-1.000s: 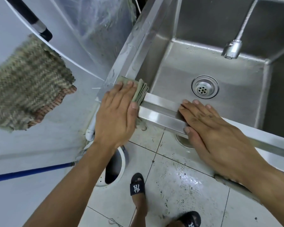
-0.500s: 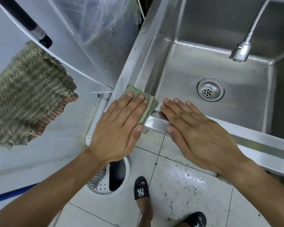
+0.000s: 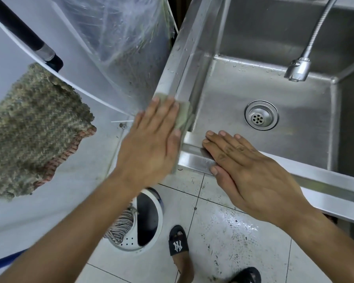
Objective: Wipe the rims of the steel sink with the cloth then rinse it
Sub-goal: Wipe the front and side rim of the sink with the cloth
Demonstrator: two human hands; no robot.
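The left hand (image 3: 151,146) lies flat, fingers straight and together, pressing the green cloth (image 3: 183,115) onto the near-left corner of the steel sink (image 3: 192,48) rim. The right hand (image 3: 251,172) rests flat with straight fingers on the sink's front rim, just beside the cloth, holding nothing.

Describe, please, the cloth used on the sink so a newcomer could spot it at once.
Find the steel sink and follow its near-left corner. There a folded pale green cloth lies under the flat left hand. Unlike the shaggy brown-edged mat hanging farther left, it is thin and smooth.
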